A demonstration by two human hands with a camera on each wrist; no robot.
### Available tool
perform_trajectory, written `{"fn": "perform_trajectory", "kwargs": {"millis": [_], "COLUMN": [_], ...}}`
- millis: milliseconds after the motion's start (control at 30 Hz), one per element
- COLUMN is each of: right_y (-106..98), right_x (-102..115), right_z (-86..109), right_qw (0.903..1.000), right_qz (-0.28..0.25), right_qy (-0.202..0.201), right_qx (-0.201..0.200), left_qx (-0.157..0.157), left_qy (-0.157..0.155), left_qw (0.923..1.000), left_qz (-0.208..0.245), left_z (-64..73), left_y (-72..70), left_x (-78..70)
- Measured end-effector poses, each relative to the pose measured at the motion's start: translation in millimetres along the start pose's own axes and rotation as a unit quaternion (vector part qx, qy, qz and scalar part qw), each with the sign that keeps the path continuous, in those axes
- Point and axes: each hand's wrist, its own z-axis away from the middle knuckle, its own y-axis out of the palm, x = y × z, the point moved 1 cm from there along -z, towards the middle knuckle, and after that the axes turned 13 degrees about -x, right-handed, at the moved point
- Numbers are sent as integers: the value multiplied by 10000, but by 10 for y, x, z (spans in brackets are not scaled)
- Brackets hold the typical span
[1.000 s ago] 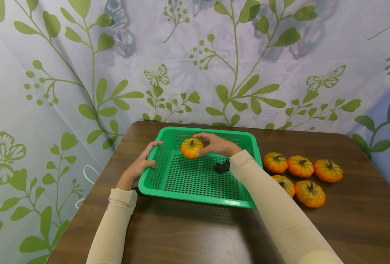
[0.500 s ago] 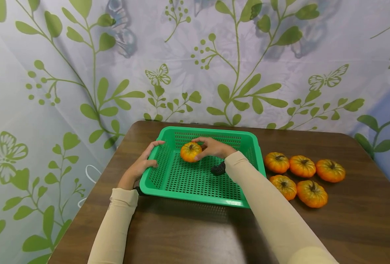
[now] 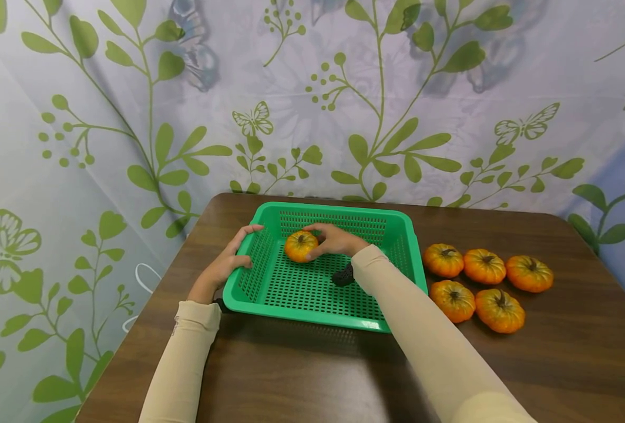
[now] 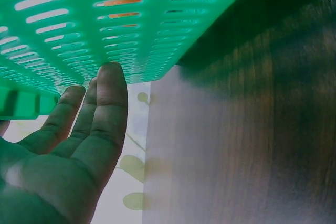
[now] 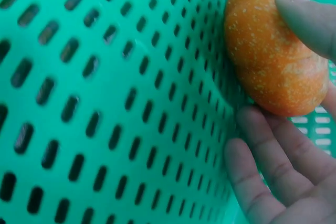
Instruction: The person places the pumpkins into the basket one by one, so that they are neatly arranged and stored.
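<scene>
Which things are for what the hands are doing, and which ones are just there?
For the job:
- pumpkin, held by the right hand
- basket, held by the left hand
- five more pumpkins beside the basket, probably

Just there:
- leafy cloth behind the table
- white cord by the table's left edge

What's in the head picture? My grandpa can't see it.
A right hand holds a small orange pumpkin inside a green basket while the left hand holds its side. Five more pumpkins sit right of it on a table.
</scene>
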Motion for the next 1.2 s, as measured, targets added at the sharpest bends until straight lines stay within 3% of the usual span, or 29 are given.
{"fn": "perform_trajectory", "kwargs": {"millis": [533,800,1200], "right_y": [186,207,132], "right_x": [119,136,228], "right_z": [-73,-93,-78], "right_qw": [9965,9913,9973], "right_qz": [772,1248,725], "right_qy": [-184,-256,97], "right_qx": [-262,-319,-108], "left_qx": [-31,-11,-33], "left_qy": [-125,3,-164], "left_qw": [9999,10000,9999], "left_qz": [-11,-36,-17], "left_z": [-11,-21,5], "left_y": [-4,14,18], "left_x": [-16,-30,-7]}}
